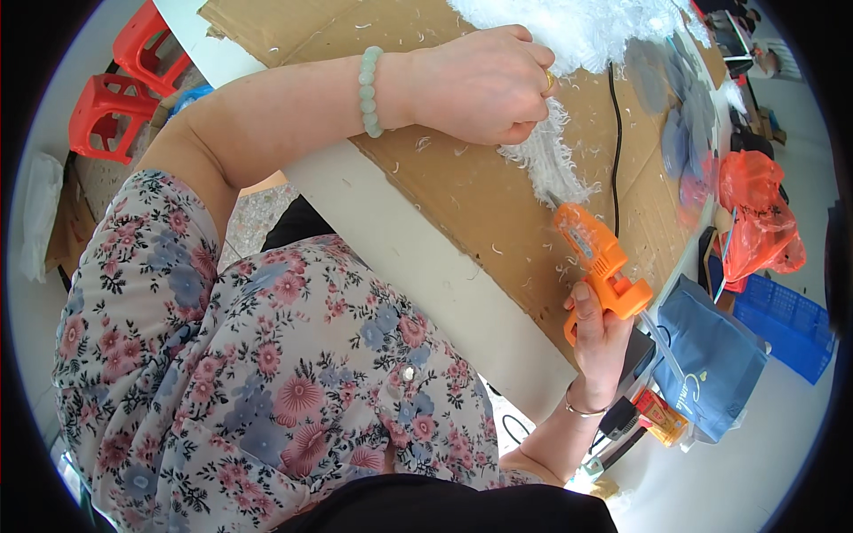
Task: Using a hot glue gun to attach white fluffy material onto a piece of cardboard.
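My left hand (498,84), with a bead bracelet and a ring, is closed in a fist over the cardboard (453,213). From beneath its fingers a white feathery strip (553,155) hangs out toward me. My right hand (600,338) grips an orange hot glue gun (593,244) by its handle. The gun's nozzle points at the lower end of the strip, very close to it; I cannot tell whether they touch. A clear glue stick (662,346) sticks out of the gun's back.
White fluffy material (595,31) is heaped at the far side, with a black cord (615,133) running from it. Pale translucent discs (680,133) lie at the right edge. Beyond are a red plastic bag (760,213), a blue bag (711,355), a blue basket (786,324) and red stools (111,115).
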